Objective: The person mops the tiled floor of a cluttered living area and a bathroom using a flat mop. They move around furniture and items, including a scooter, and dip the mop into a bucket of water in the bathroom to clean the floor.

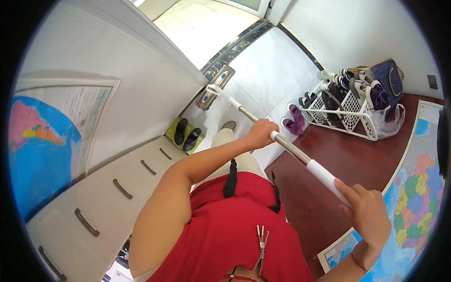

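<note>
A flat mop [293, 151] with a silver pole and white grip slants across the view. My left hand [262, 134] is wrapped round the middle of the pole, by a white collar. Around the grip's upper end curls my right hand [369, 211], one finger stretched along it. The flat mop head [205, 98] lies on the pale tiles close to the left wall, by the dark door sill [244, 41]. Its pad underneath is hidden.
A white plastic rack [350, 120] full of shoes stands at the right, with a dark dotted bag [389, 80]. Purple shoes [293, 120] sit beside it. Black shoes [187, 135] rest on a green mat left. Beige drawers [110, 197] line the left wall.
</note>
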